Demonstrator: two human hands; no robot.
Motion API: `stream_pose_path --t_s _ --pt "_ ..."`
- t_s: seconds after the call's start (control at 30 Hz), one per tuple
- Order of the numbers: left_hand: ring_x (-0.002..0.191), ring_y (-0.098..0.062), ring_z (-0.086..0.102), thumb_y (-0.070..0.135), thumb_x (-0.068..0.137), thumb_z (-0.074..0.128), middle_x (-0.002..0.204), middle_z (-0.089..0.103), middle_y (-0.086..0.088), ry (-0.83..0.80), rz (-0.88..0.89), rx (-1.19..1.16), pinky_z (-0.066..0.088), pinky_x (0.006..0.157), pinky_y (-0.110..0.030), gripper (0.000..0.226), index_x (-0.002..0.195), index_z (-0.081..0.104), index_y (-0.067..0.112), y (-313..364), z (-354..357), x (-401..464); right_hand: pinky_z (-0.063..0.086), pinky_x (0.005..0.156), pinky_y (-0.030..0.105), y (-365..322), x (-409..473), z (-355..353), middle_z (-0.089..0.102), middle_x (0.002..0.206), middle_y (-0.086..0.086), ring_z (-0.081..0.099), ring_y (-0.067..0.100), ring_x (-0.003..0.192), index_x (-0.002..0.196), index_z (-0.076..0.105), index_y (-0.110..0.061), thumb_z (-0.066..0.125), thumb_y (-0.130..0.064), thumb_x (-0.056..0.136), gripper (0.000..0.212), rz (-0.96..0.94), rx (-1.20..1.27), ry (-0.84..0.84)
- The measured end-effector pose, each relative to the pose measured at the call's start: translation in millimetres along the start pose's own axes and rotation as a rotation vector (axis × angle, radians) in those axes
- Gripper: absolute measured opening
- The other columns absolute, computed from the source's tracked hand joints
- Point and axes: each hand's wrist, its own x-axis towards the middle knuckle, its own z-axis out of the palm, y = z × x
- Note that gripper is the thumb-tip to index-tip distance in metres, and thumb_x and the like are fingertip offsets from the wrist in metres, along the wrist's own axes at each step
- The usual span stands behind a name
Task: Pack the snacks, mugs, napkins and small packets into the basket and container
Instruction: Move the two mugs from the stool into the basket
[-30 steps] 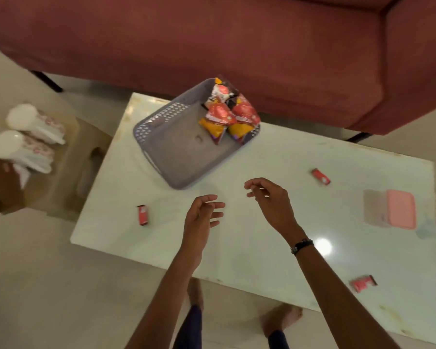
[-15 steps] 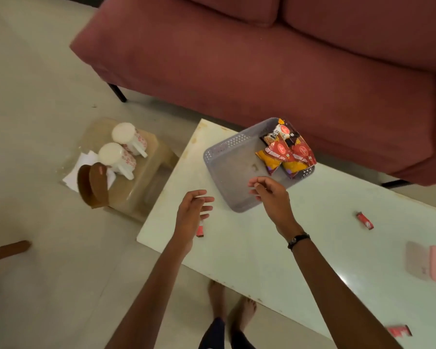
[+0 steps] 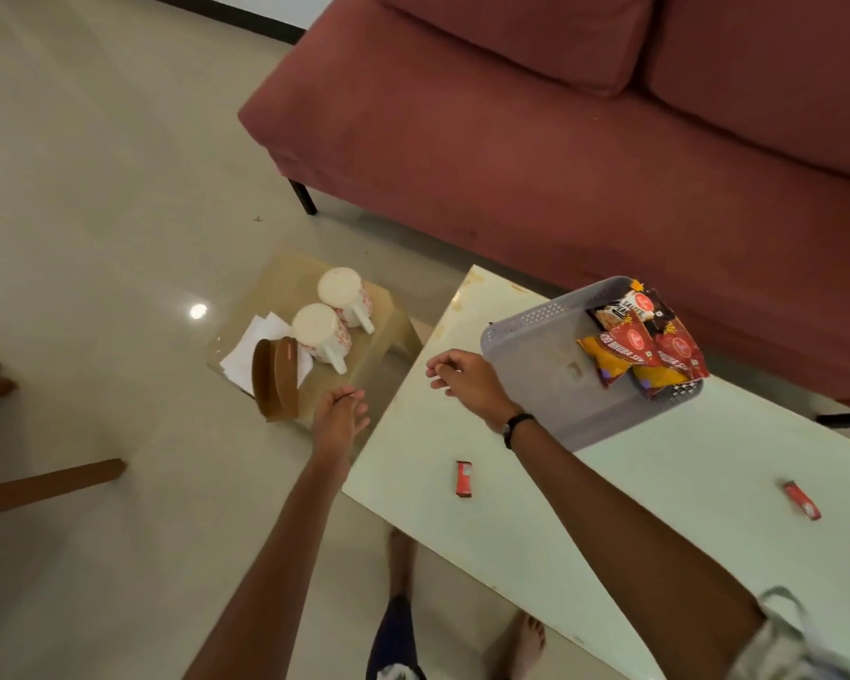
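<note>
Mugs [image 3: 332, 314] stand side by side on the low stool [image 3: 379, 331] beside the table, and both empty hands, the left hand [image 3: 338, 419] with loose fingers and the right hand [image 3: 467, 382] half curled, reach toward them, so picking them up for the basket [image 3: 536, 355] looks next.

Person seen from above: both forearms bare; a thin dark wristwatch [image 3: 515, 426] on the right wrist; a pale grey patterned short sleeve [image 3: 786, 645] at the right upper arm; dark blue trousers [image 3: 393, 640]; both feet [image 3: 528, 642] bare on the floor
</note>
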Motion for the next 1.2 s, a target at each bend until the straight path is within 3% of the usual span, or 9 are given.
stream_pose_path --t_s 0.1,0.17,0.33,0.47,0.6,0.77,0.9,1.0,1.2 --pt "0.092 -0.021 0.052 0.006 0.091 0.045 0.087 0.053 -0.003 0.027 -0.022 0.089 0.049 0.083 -0.035 0.021 0.11 0.053 0.006 0.5 -3.1 45.0 0.05 0.076 0.027 -0.2 50.7 35.9 0.069 0.106 0.009 0.066 0.023 0.092 0.102 0.066 -0.008 0.049 -0.009 0.091 0.02 0.025 -0.089 0.017" --pt "0.087 -0.023 0.049 0.005 0.088 0.047 0.083 0.052 -0.007 0.057 0.014 0.183 0.044 0.073 -0.036 0.026 0.111 0.053 -0.004 0.4 -4.7 69.6 0.049 0.087 0.032 -1.0 83.6 56.2 0.067 0.112 0.008 0.062 0.024 0.103 0.107 0.065 -0.011 0.052 -0.013 0.091 0.021 0.05 -0.151 0.052" --pt "0.086 -0.022 0.053 0.003 0.085 0.054 0.091 0.058 -0.017 0.084 0.167 0.321 0.041 0.067 -0.014 0.021 0.102 0.055 -0.01 -6.0 -9.8 118.0 0.04 0.094 0.026 -8.0 150.9 95.4 0.058 0.128 0.007 0.054 0.022 0.118 0.123 0.055 -0.007 0.053 -0.008 0.089 0.034 0.014 -0.239 0.052" --pt "0.081 -0.004 0.055 0.009 0.088 0.056 0.093 0.062 0.005 0.047 0.152 0.26 0.04 0.06 -0.005 0.018 0.105 0.059 0.006 -9.4 -11.6 138.0 0.048 0.084 0.034 -2.0 184.0 118.7 0.068 0.109 0.01 0.062 0.023 0.1 0.11 0.063 -0.007 0.059 -0.016 0.089 0.022 -0.036 -0.238 0.034" --pt "0.083 -0.003 0.055 0.018 0.09 0.056 0.097 0.062 0.003 0.011 0.191 0.278 0.037 0.059 0.005 0.021 0.106 0.061 0.005 -14.7 -14.2 152.4 0.045 0.067 0.031 8.0 193.1 128.1 0.068 0.088 0.009 0.056 0.018 0.075 0.097 0.064 -0.008 0.053 -0.014 0.093 0.014 -0.073 -0.204 0.062" --pt "0.079 -0.001 0.061 0.007 0.092 0.052 0.081 0.064 0.006 -0.052 0.199 0.12 0.047 0.075 -0.015 0.012 0.102 0.056 0.001 -18.2 -20.0 159.6 0.043 0.065 0.022 16.5 179.7 116.4 0.066 0.086 0.002 0.057 0.014 0.076 0.099 0.065 -0.007 0.055 -0.013 0.094 0.013 -0.118 -0.161 0.112" --pt "0.098 -0.016 0.058 0.019 0.092 0.055 0.098 0.064 -0.007 -0.083 0.264 0.164 0.047 0.086 -0.028 0.008 0.094 0.062 0.016 -15.8 -10.3 143.1 0.046 0.07 0.021 33.1 150.1 91.2 0.068 0.087 0.006 0.059 0.016 0.079 0.097 0.066 -0.004 0.057 -0.016 0.093 0.016 -0.116 -0.083 0.175" --pt "0.09 -0.012 0.056 0.02 0.091 0.056 0.085 0.065 0.007 -0.14 0.272 0.154 0.044 0.079 -0.021 0.014 0.083 0.065 0.027 -17.3 9.0 122.1 0.044 0.07 0.012 50.2 117.6 60.4 0.066 0.086 -0.001 0.058 0.004 0.077 0.096 0.065 -0.006 0.056 -0.013 0.094 0.012 -0.142 -0.03 0.289" --pt "0.069 -0.003 0.049 0.013 0.091 0.056 0.074 0.058 0.003 -0.35 0.234 0.054 0.038 0.072 -0.02 0.009 0.087 0.064 0.016 -33.7 84.6 65.4 0.036 0.06 0.004 90.6 51.0 -38.2 0.058 0.072 0.013 0.048 -0.014 0.064 0.081 0.059 0.005 0.058 0.002 0.09 0.009 -0.148 -0.057 0.551"
